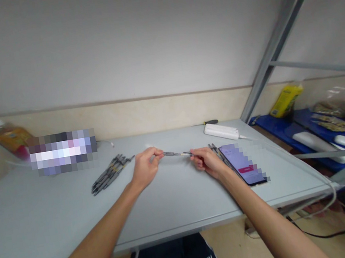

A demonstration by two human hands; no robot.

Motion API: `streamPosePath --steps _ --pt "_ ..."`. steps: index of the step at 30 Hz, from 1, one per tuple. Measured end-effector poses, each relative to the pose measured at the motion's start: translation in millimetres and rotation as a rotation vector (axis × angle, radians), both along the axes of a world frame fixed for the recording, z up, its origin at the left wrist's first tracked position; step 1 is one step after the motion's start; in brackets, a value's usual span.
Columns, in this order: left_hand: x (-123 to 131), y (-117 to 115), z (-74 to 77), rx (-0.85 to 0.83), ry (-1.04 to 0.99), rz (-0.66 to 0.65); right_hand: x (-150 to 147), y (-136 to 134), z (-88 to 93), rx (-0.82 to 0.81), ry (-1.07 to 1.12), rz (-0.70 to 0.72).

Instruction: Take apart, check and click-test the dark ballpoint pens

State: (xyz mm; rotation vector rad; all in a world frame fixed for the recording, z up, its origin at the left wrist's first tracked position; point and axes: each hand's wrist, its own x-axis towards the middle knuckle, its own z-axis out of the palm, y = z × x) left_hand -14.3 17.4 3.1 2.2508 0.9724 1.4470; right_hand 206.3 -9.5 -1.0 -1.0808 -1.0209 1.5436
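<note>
A slim grey pen with a small yellowish band spans the space between my hands, just above the table. My left hand pinches one end of it between thumb and fingertips. The fingers of my right hand are closed round its other end; whether that end is a separate piece is too small to tell. Left of my left hand lies a bundle of similar grey pens. More pens lie just beyond my right hand, partly hidden by it and beside a phone.
A white power strip with a cable and a dark-handled screwdriver lie at the back right. At the back left are a bottle of orange liquid and a blurred-out object. A metal frame post rises on the right.
</note>
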Motion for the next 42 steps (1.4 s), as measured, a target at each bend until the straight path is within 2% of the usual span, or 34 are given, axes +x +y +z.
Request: streamPosePath --steps 3,7,13,19,22,26,30,34,38,42 --pt "1 -4 2.8 0.249 0.067 -0.083 4 1 1.1 -0.084 0.09 0.041" --pt "2 -7 4.0 0.43 0.117 -0.122 8 4 0.4 -0.144 0.201 0.089" --pt "-2 -10 1.4 0.547 0.24 -0.152 15 7 -3.0 -0.284 0.291 0.206" --pt "-3 -12 5.8 0.636 0.295 -0.16 15 9 -4.8 -0.307 0.303 0.207" --pt "-4 -10 5.4 0.619 0.318 -0.145 11 7 -2.2 -0.27 0.265 0.127" --pt "-3 -6 -0.6 0.515 0.364 -0.103 3 4 3.0 -0.14 0.263 -0.12" --pt "3 -8 -5.5 0.462 0.417 -0.107 -8 6 6.2 -0.162 0.373 -0.276" --pt "14 -17 -4.8 0.435 0.491 -0.176 -20 8 13.9 -0.191 0.522 -0.317" --pt "19 -23 -1.1 0.387 0.525 -0.238 -27 12 31.9 -0.208 0.611 -0.367" --pt "14 -17 -0.5 0.236 0.386 -0.164 -25 17 50.4 -0.13 0.59 -0.333"
